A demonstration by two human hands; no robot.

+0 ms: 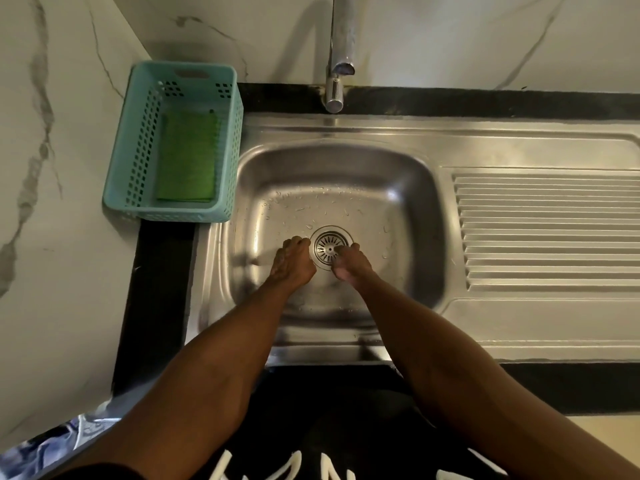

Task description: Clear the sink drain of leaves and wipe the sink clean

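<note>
Drain-clearing appears nearly done: the left hand [294, 263] and right hand [349, 263], fingers bunched, grasp contents indiscernible, flank the strainer [329, 248], no leaves visible there; next, fetch the green cloth [188, 155] for wiping the sink [398, 188].

You have a black stone counter [156, 289] against marble walls, with a steel sink [381, 133] set into it, its ribbed drainboard [550, 233] on the right. A teal plastic basket [138, 147] sits on the counter's back left corner, touching the sink's edge.
</note>
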